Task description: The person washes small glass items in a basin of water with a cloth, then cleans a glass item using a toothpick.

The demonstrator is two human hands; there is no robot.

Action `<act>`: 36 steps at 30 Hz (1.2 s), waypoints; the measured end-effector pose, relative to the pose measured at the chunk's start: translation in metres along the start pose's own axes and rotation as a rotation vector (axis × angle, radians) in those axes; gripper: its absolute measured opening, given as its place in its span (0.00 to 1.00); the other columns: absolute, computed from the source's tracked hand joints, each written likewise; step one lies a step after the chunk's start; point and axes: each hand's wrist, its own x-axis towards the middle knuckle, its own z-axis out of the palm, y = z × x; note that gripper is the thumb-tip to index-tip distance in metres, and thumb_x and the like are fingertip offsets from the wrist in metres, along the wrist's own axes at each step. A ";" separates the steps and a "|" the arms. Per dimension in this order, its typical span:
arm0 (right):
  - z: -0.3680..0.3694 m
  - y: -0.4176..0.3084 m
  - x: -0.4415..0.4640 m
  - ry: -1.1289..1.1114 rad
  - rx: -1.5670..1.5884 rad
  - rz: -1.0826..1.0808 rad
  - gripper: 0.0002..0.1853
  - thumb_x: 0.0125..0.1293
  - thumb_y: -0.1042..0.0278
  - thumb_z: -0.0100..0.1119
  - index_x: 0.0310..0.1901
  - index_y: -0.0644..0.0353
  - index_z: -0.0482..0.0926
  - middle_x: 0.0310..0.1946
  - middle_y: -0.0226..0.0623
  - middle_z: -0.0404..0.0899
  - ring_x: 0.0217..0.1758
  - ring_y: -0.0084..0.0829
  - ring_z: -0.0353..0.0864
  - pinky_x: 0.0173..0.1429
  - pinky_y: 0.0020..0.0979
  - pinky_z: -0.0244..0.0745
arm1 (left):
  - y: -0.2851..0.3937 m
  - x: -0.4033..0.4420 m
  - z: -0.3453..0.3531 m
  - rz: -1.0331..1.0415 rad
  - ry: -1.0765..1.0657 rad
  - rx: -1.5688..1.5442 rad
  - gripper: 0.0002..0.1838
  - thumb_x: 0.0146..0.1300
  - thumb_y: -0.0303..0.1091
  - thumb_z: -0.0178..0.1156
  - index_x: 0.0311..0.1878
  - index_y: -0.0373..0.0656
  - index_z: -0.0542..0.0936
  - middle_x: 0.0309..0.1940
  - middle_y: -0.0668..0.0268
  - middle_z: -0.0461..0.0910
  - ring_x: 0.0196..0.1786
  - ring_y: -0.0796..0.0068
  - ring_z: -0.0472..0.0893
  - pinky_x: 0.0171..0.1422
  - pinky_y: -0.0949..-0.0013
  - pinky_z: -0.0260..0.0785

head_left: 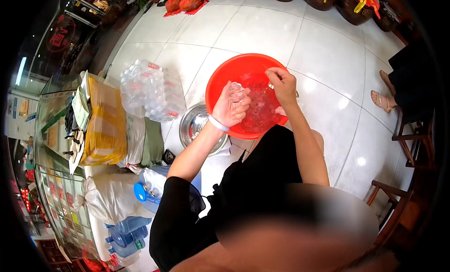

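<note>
My left hand, with a white band at the wrist, is turned palm up over the left side of a red basin. Its fingers are curled around a small clear glass. Above the basin's right side, my right hand has its fingers pinched together. A bit of shiny metal shows beside these fingers, but I cannot make out what it is. Water with clear pieces lies in the basin; their exact kind is unclear. A steel bowl stands just left of the basin, partly behind my left forearm.
Shrink-wrapped bottles and a taped carton stand on the left, with sacks and blue water bottles nearer. Dark jars line the far edge. Another person's feet and wooden chairs are at right.
</note>
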 end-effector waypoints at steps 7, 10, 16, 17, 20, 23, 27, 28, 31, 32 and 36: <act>0.001 -0.006 -0.005 -0.192 0.043 -0.078 0.06 0.57 0.75 0.54 0.35 0.66 0.79 0.25 0.28 0.76 0.29 0.15 0.71 0.34 0.17 0.65 | 0.002 0.001 -0.003 -0.001 0.009 0.075 0.32 0.60 0.62 0.36 0.44 0.40 0.73 0.20 0.65 0.66 0.11 0.80 0.54 0.12 0.80 0.47; 0.000 -0.007 -0.005 -0.260 0.026 -0.111 0.07 0.56 0.77 0.53 0.36 0.66 0.79 0.28 0.29 0.77 0.31 0.15 0.72 0.35 0.17 0.66 | 0.001 0.000 -0.010 -0.063 -0.027 -0.002 0.32 0.60 0.61 0.36 0.44 0.39 0.72 0.18 0.65 0.65 0.09 0.80 0.53 0.11 0.79 0.47; 0.006 -0.016 -0.013 -0.257 0.073 -0.137 0.07 0.54 0.75 0.56 0.34 0.66 0.79 0.28 0.34 0.80 0.29 0.18 0.76 0.33 0.20 0.69 | -0.002 0.002 -0.015 -0.094 -0.048 -0.049 0.32 0.61 0.61 0.34 0.43 0.38 0.72 0.17 0.65 0.64 0.08 0.80 0.52 0.10 0.79 0.47; 0.006 -0.016 -0.013 -0.256 0.072 -0.136 0.07 0.54 0.75 0.56 0.34 0.66 0.79 0.28 0.34 0.80 0.29 0.18 0.76 0.33 0.20 0.69 | -0.002 0.003 -0.016 -0.095 -0.048 -0.050 0.32 0.61 0.61 0.34 0.43 0.38 0.72 0.17 0.65 0.64 0.08 0.80 0.52 0.10 0.79 0.47; 0.005 -0.014 -0.013 -0.300 0.056 -0.110 0.06 0.53 0.75 0.56 0.33 0.66 0.79 0.28 0.35 0.80 0.30 0.19 0.77 0.33 0.20 0.70 | -0.003 0.004 -0.017 -0.114 -0.061 -0.033 0.32 0.61 0.61 0.34 0.42 0.39 0.72 0.17 0.64 0.64 0.07 0.80 0.51 0.10 0.79 0.46; 0.005 -0.012 -0.012 -0.352 0.038 -0.183 0.05 0.53 0.75 0.55 0.31 0.66 0.79 0.25 0.35 0.79 0.27 0.19 0.76 0.32 0.21 0.69 | -0.003 0.006 -0.013 -0.071 -0.033 0.062 0.29 0.62 0.59 0.35 0.41 0.41 0.72 0.18 0.64 0.66 0.10 0.81 0.54 0.11 0.79 0.47; 0.001 -0.015 -0.012 -0.387 -0.022 -0.209 0.05 0.52 0.75 0.54 0.28 0.66 0.78 0.20 0.36 0.77 0.23 0.20 0.74 0.27 0.22 0.67 | -0.006 0.006 -0.005 0.179 0.128 0.241 0.24 0.63 0.55 0.39 0.45 0.45 0.71 0.25 0.64 0.69 0.17 0.81 0.61 0.17 0.81 0.52; 0.000 -0.016 -0.012 -0.394 -0.056 -0.224 0.05 0.51 0.75 0.54 0.27 0.66 0.78 0.19 0.36 0.76 0.21 0.20 0.73 0.25 0.22 0.65 | -0.005 0.005 -0.005 0.258 0.163 0.300 0.21 0.63 0.54 0.40 0.45 0.47 0.71 0.27 0.64 0.70 0.19 0.82 0.62 0.19 0.82 0.53; 0.000 -0.017 -0.015 -0.392 -0.055 -0.218 0.04 0.50 0.75 0.54 0.26 0.66 0.78 0.18 0.36 0.75 0.20 0.21 0.72 0.24 0.23 0.64 | -0.004 0.004 -0.010 0.337 0.110 0.324 0.17 0.63 0.49 0.43 0.46 0.49 0.71 0.29 0.63 0.70 0.20 0.81 0.62 0.21 0.81 0.54; 0.000 -0.019 -0.015 -0.393 -0.056 -0.217 0.04 0.50 0.75 0.54 0.26 0.66 0.78 0.18 0.36 0.75 0.20 0.21 0.72 0.24 0.23 0.64 | -0.003 0.004 -0.011 0.338 0.111 0.323 0.17 0.63 0.49 0.43 0.46 0.49 0.71 0.29 0.63 0.70 0.20 0.81 0.62 0.21 0.81 0.54; 0.003 -0.020 -0.016 -0.399 -0.079 -0.261 0.04 0.49 0.75 0.54 0.25 0.66 0.77 0.18 0.37 0.75 0.19 0.23 0.72 0.24 0.23 0.65 | 0.000 0.005 -0.016 0.431 0.052 0.366 0.14 0.60 0.42 0.48 0.48 0.50 0.70 0.37 0.60 0.72 0.23 0.79 0.65 0.23 0.78 0.57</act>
